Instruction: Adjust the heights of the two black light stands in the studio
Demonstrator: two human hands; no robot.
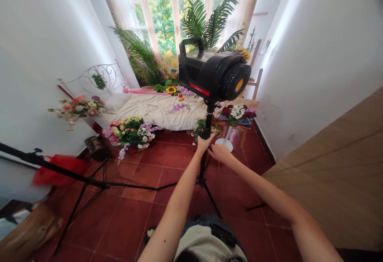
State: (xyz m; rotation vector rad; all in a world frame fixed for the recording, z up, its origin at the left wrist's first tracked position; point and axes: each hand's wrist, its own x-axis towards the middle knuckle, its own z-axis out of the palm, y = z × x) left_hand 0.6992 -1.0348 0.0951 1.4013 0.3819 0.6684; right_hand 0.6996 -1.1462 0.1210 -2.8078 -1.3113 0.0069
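Note:
A black studio light (206, 74) with a top handle and a red label sits on a black light stand (202, 170) in front of me. My left hand (204, 144) is wrapped round the stand's upper column, just below the light. Slightly lower and to the right, my right hand (220, 152) is closed at the column, its fingertips near a collar or knob that I cannot make out clearly. The stand's legs spread over the red tiled floor (131, 218).
A second black stand (89, 180) slants across the left side. Beyond are a white-covered bed (149, 108), a flower basket (131, 134), a flower arrangement (235, 112) on the right and palm fronds (209, 20) by the window. A wooden panel (329, 182) stands at right.

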